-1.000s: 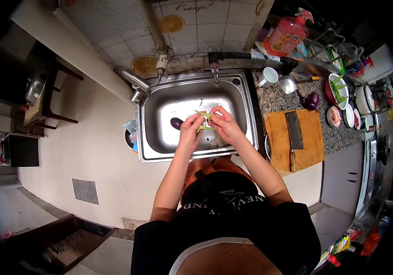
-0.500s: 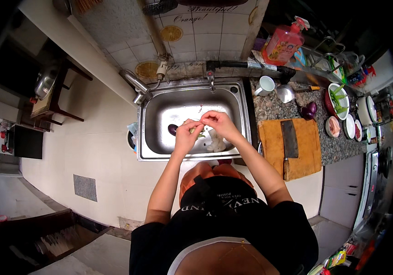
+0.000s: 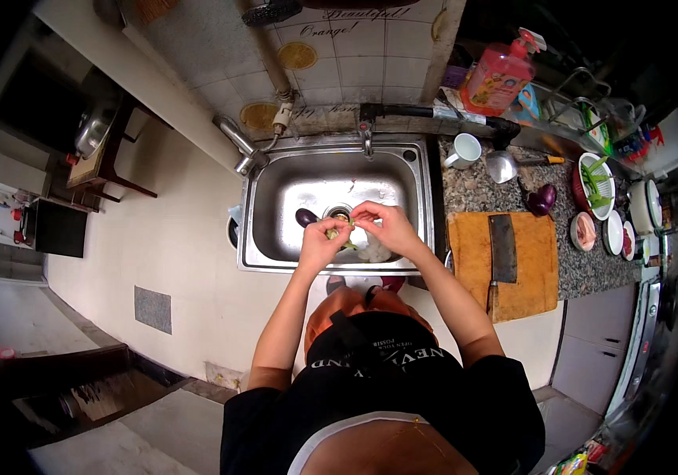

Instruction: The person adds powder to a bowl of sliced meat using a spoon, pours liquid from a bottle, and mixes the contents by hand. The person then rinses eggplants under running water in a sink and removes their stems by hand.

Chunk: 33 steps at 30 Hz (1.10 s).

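Beneath us lies a small kitchen: a pale floor on our left, a tiled wall ahead, and a speckled stone bench [image 3: 481,190] running off to our right. Set into the bench is a steel sink [image 3: 276,237] with a tap [image 3: 366,136] at its back edge and a drain at its middle.

We hold both hands over the basin, just in front of the drain. Our left hand [image 3: 319,242] is closed on a small green vegetable piece [image 3: 333,233], and our right hand [image 3: 386,226] meets it from the other side, its fingertips [image 3: 355,212] pinched together on the same piece. The two hands touch at the piece. Whether it is one bit or several we cannot tell, as it is too small.

Beside the drain, to the left of our hands, a dark purple eggplant [image 3: 306,217] lies in the basin. Something pale sits in the basin under our right hand, mostly hidden.

On the bench to the right lies a wooden cutting board [image 3: 473,261] with a cleaver [image 3: 502,249] resting on it, blade away from us. Behind the board stand a white mug [image 3: 465,150], a metal ladle [image 3: 501,166] and a purple onion [image 3: 545,198]. Farther right are several small bowls and plates [image 3: 613,231], one holding green vegetables. A pink soap bottle [image 3: 497,77] stands at the wall.
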### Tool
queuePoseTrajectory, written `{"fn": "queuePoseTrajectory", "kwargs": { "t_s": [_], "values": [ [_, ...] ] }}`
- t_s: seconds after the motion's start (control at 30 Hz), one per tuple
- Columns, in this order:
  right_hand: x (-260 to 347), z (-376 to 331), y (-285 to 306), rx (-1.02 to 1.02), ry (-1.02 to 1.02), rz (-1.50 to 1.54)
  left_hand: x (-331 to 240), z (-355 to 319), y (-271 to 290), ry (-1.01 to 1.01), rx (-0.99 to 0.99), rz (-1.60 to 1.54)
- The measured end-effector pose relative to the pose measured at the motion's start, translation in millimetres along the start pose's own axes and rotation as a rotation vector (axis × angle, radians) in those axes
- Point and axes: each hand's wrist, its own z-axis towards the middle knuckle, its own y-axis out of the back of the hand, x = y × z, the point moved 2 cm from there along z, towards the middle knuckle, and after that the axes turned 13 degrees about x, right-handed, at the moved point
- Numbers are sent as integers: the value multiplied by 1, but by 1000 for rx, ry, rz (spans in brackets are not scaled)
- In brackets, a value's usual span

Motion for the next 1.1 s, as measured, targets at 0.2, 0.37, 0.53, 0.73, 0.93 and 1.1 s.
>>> {"fn": "queuePoseTrajectory", "kwargs": {
  "t_s": [0.2, 0.37, 0.53, 0.73, 0.93, 1.1],
  "values": [
    [1, 11, -2, -304, 213, -565, 8, 24, 2, 75, 34, -109],
    [-2, 31, -15, -468, 124, -340, 8, 36, 21, 150, 88, -378],
    [1, 46, -28, -521, 162, -443, 13, 42, 40, 249, 131, -793],
    [1, 47, -32, -561, 116, -303, 34, 60, 65, 306, 24, -1246],
    [-2, 44, -17, -667, 251, 190, 56, 72, 98, 213, -55, -1477],
    [-9, 51, -8, -471, 164, 831, 23, 66, 93, 99, -51, -1186]
  ]
}}
